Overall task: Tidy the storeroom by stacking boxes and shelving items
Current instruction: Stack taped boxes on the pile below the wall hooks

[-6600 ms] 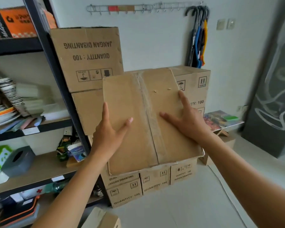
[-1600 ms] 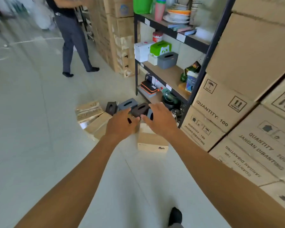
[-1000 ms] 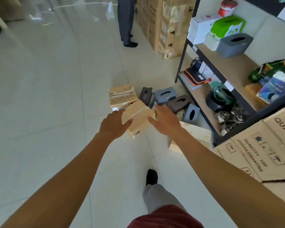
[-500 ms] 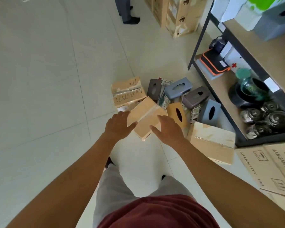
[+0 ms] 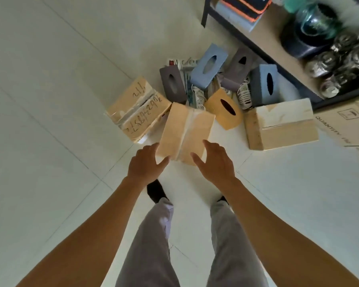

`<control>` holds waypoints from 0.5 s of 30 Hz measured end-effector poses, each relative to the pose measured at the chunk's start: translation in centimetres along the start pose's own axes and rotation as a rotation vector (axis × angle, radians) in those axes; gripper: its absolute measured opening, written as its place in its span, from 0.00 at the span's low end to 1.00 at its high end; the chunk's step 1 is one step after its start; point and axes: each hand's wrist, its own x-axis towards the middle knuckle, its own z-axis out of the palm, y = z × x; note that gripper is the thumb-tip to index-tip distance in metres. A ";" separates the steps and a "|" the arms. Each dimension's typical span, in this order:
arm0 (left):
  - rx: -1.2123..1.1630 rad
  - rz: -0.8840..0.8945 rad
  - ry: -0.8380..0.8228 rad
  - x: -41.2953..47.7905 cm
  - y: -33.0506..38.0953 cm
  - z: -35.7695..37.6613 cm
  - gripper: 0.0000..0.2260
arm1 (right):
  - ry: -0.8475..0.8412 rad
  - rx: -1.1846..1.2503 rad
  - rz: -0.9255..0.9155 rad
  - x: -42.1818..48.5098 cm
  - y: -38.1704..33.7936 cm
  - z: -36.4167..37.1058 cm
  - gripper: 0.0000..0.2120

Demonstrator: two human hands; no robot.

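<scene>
A small taped cardboard box [image 5: 187, 131] lies on the white tiled floor in front of my feet. My left hand [image 5: 143, 164] is at its near left corner and my right hand [image 5: 214, 162] at its near right corner. Both have their fingers spread and neither is closed around the box. To its left lies a taped box with handwriting [image 5: 137, 110]. A larger plain box [image 5: 282, 125] lies to the right. Behind them is a heap of tissue box covers: blue [image 5: 208, 66], dark grey [image 5: 172, 84], blue-grey [image 5: 265, 85] and yellow [image 5: 224, 109].
White power strips with cables [image 5: 195, 94] are tangled among the covers. The black-framed shelf [image 5: 263, 36] at the upper right holds glass jars [image 5: 340, 59] on its bottom board. Printed cartons [image 5: 348, 125] stand at the right edge. Open floor stretches to the left.
I have turned from the carton stack to the floor pile and bent down. Over the last second my view tilted lower and both hands came down to the small box's near end.
</scene>
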 end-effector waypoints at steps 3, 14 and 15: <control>-0.031 0.039 -0.037 5.2 -2.7 2.3 0.31 | 0.026 0.055 0.114 2.8 0.5 3.8 0.32; -0.157 0.189 -0.037 24.5 -10.7 17.5 0.38 | 0.143 0.123 0.247 18.2 8.8 20.1 0.35; -0.156 0.198 -0.025 25.9 -11.1 18.7 0.40 | 0.146 0.114 0.251 19.5 9.6 21.5 0.36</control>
